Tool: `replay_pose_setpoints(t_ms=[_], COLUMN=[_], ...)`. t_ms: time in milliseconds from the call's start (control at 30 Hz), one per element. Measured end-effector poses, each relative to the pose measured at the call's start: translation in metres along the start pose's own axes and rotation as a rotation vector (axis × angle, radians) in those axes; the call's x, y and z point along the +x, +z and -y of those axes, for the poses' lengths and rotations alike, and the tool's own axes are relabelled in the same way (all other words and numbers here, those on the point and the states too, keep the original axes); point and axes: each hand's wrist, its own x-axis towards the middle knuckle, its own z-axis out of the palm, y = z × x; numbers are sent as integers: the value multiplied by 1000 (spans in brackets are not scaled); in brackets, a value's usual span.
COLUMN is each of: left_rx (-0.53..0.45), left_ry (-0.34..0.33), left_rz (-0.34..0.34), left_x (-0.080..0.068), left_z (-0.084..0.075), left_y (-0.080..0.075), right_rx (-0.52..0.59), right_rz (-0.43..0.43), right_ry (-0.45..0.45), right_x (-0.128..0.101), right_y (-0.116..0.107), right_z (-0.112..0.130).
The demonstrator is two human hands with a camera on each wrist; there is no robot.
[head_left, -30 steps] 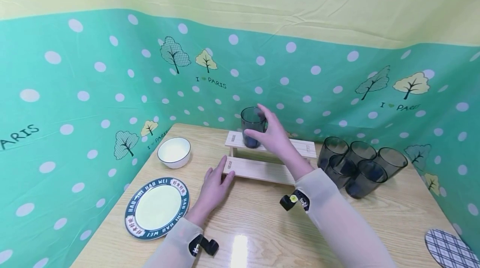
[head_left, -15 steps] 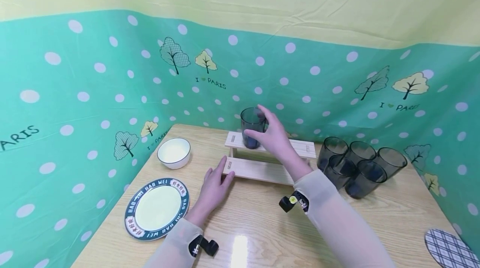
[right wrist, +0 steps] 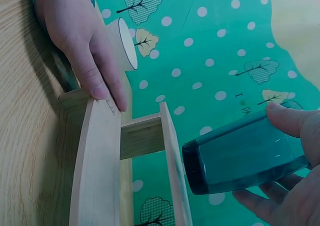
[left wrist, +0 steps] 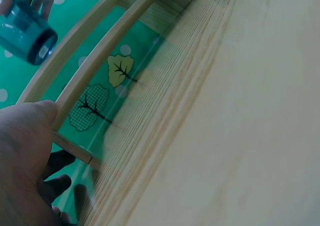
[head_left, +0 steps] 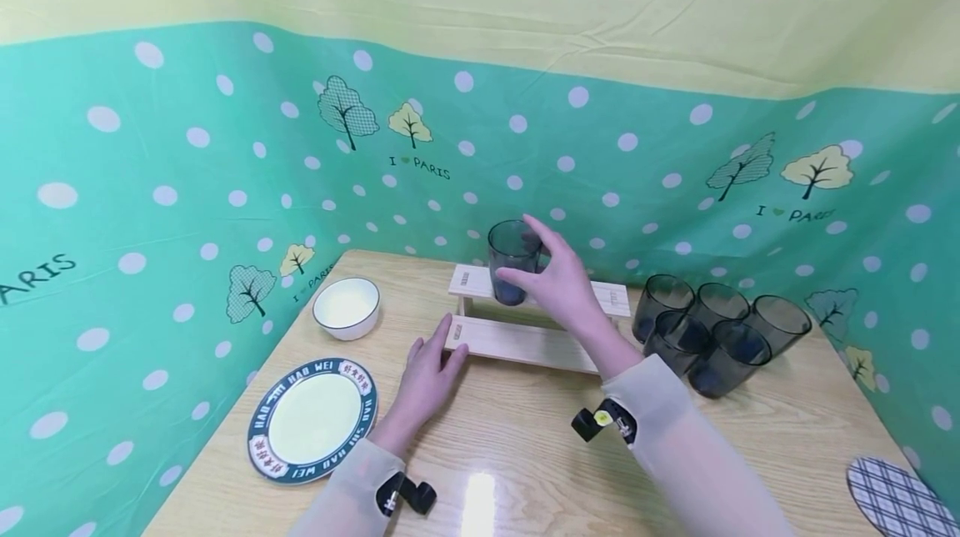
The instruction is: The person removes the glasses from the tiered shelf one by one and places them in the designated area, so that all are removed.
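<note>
in the head view the right hand [head_left: 558,287] grips a dark smoky tumbler [head_left: 513,260], thumb on the near side and fingers curled round the far side, holding it upright over the upper step of a small wooden stepped rack [head_left: 525,341]; whether its base touches the step cannot be told here. the left hand [head_left: 427,374] lies flat on the table [head_left: 525,454], fingers straight and relaxed, tips touching the left end of the lower step. a white bowl [head_left: 347,304] and a rimmed plate [head_left: 312,418] sit to the left, a cluster of dark cups [head_left: 716,328] to the right. in the left wrist view the thumb rests against the rack's slat [left wrist: 107,58], the tumbler [left wrist: 25,33] far off at the top corner. in the right wrist view the tumbler [right wrist: 245,156] is pinched between thumb and fingers, just clear of the upper slat [right wrist: 172,166].
</note>
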Motion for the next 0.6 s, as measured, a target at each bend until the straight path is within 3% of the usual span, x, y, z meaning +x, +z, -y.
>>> replay_pose_setpoints(t_ms=[600], left_rx=[6], left_ry=[25], left_rz=[1], left_x=[2], left_z=[-2], left_y=[0], right_rx=[-7], right_rz=[25], right_ry=[11], right_x=[-46], right_y=[-65], right_z=[-6])
